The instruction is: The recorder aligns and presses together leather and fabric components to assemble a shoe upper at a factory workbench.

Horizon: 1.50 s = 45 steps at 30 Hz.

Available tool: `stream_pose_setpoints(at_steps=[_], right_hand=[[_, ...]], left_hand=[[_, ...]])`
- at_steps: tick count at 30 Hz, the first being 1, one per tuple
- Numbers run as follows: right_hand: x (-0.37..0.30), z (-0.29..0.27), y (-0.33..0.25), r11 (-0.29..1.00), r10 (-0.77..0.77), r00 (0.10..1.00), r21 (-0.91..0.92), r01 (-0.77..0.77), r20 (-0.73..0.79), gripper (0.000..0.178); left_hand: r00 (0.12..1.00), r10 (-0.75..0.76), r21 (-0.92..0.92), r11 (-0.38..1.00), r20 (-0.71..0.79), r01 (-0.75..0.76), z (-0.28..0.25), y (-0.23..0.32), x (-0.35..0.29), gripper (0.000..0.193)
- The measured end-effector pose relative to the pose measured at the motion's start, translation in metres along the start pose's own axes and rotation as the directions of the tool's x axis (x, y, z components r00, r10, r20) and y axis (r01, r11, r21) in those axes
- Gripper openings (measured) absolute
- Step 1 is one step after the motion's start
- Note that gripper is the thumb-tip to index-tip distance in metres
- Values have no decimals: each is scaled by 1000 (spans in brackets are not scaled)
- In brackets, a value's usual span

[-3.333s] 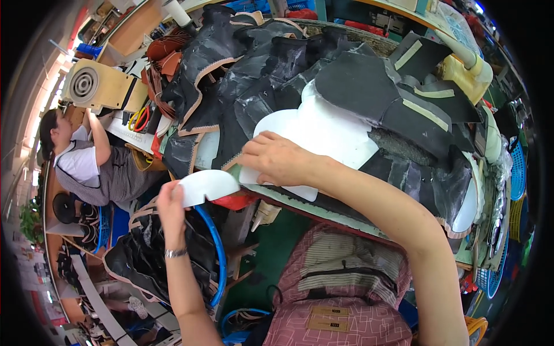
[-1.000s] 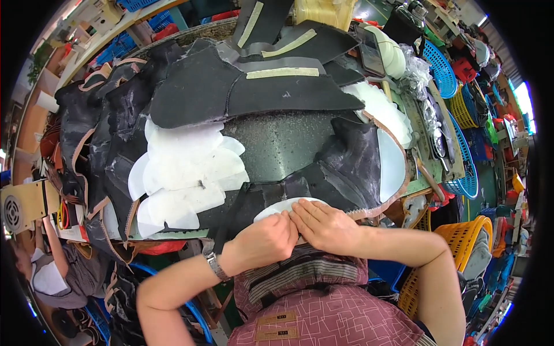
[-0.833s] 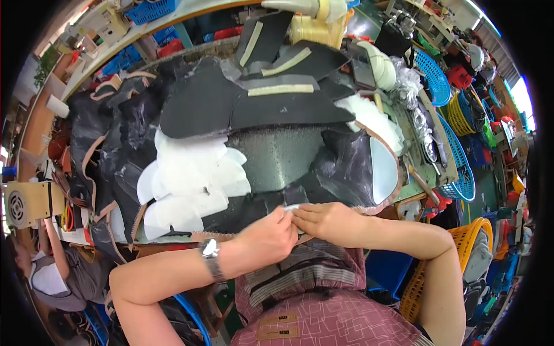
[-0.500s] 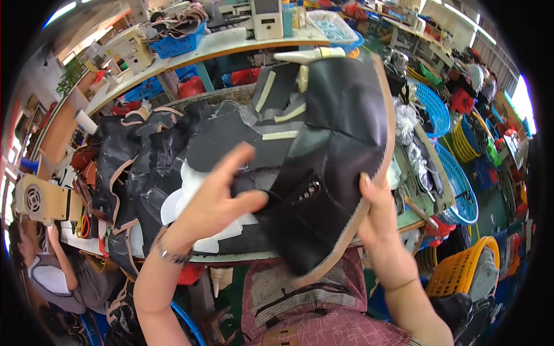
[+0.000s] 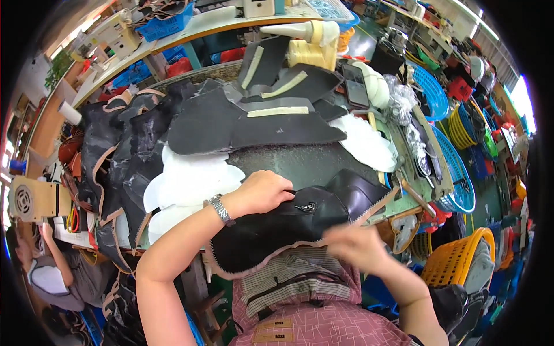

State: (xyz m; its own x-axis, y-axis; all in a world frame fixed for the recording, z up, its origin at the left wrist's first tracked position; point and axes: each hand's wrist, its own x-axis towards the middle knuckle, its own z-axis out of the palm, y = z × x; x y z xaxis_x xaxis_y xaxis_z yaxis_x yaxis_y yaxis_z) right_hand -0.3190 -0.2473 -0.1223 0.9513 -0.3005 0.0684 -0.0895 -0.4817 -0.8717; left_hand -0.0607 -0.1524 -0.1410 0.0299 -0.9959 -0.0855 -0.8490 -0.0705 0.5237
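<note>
A black leather boot upper point(image 5: 265, 230) with a tan zigzag-cut edge lies at the bench's front, overhanging toward my apron. A small metal ornament point(image 5: 306, 206) sits near its upper edge. My left hand point(image 5: 262, 193) is closed on that upper edge, fingertips pinching it beside the ornament. My right hand point(image 5: 358, 248) is at the near zigzag edge, its fingers smeared by motion, so their grip cannot be made out. Beyond the upper lie flat black pieces point(image 5: 202, 124) with cream tape strips point(image 5: 277, 112). White rounded sheets point(image 5: 187, 179) are left of my left hand.
More black pieces point(image 5: 115, 138) are heaped at the left. A phone point(image 5: 355, 85), tape rolls point(image 5: 306, 55) and white pads point(image 5: 366, 141) lie farther back. A wooden-handled tool point(image 5: 418, 198) is at the right, near blue baskets point(image 5: 456, 173) and a yellow basket point(image 5: 447, 259). A person point(image 5: 49, 271) sits at left.
The boot upper has come down from being held up and now lies along the bench's front. My left hand, fingers spread before, has closed on its upper edge. My right hand has moved lower.
</note>
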Motion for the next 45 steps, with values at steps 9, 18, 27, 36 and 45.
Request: stream_pose_setpoints(at_steps=[9,18,27,36,45], right_hand=[[61,-58,92,762,329,930,-536,-363,-162,42],[18,-15,58,956,293,830,152,-250,-474,27],[19,-9,46,997,64,885,60,-41,-462,24],[101,-27,35,979,-200,980,-40,201,19,20],[234,11,27,845,-384,830,-209,493,404,30]], left_hand=[[986,-74,-132,990,-149,54,0,34,12,37],[818,-225,-465,883,-530,-58,60,104,43,42],[893,-271,-726,683,-359,-85,41,95,27,10],[913,197,722,679,-356,135,-27,-41,25,48],[968,7,352,932,-250,84,-45,-93,33,70]])
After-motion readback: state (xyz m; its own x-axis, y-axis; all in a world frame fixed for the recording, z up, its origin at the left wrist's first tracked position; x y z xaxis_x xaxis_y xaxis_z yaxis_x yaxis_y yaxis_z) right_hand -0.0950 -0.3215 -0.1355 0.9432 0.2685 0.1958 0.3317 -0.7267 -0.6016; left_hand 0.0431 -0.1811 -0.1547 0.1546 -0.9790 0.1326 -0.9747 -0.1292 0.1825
